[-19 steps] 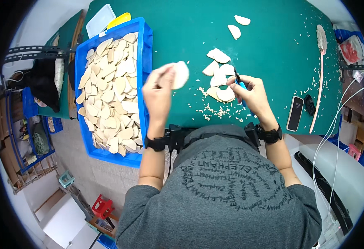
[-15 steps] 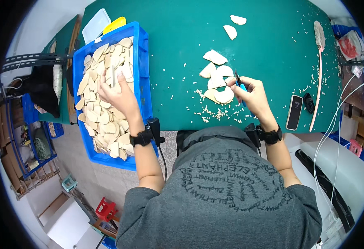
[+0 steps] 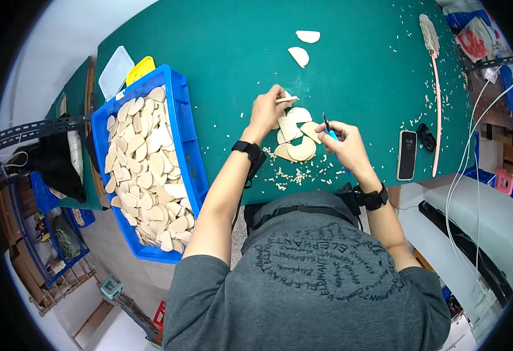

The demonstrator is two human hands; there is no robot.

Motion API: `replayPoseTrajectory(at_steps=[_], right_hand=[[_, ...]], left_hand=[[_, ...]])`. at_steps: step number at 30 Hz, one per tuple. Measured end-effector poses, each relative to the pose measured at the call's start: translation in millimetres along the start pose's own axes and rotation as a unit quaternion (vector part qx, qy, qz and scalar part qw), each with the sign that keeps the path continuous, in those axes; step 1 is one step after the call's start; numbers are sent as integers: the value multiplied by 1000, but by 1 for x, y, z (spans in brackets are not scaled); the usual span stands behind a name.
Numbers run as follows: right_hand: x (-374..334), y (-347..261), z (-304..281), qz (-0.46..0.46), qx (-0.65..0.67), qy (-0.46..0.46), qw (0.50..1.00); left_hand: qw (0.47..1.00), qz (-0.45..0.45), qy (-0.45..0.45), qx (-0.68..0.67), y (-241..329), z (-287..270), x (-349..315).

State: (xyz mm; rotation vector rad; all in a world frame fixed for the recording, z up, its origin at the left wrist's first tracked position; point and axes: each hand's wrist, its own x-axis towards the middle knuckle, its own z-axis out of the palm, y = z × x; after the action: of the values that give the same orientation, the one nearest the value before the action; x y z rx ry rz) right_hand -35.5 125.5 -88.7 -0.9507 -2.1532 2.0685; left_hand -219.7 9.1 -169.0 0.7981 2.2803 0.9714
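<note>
Right now my left hand (image 3: 266, 111) pinches one pale, flat wooden piece (image 3: 286, 99) by its edge, fingers narrow around it, lifted just above the small pile of cut pieces (image 3: 294, 137) so its rim faces the tool; my right hand (image 3: 345, 143) is closed around a small blue-handled cutter (image 3: 328, 128), blade tip pointing toward that piece, close enough, I judge, to trim it; pale shavings (image 3: 294, 175) lie scattered on the green table (image 3: 221, 52) below both hands. Off to my left sits the blue crate (image 3: 189, 146) heaped with similar pieces, within easy reach; two more pieces (image 3: 302, 48) lie farther up; a dark phone (image 3: 407, 155) rests to my right, clear of the chips.
</note>
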Motion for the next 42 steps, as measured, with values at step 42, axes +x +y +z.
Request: replayPoseTrajectory(at_steps=[42], right_hand=[[-9, -18, 10, -139, -143, -79, 977]], left_hand=[[959, 36, 52, -275, 73, -50, -134]])
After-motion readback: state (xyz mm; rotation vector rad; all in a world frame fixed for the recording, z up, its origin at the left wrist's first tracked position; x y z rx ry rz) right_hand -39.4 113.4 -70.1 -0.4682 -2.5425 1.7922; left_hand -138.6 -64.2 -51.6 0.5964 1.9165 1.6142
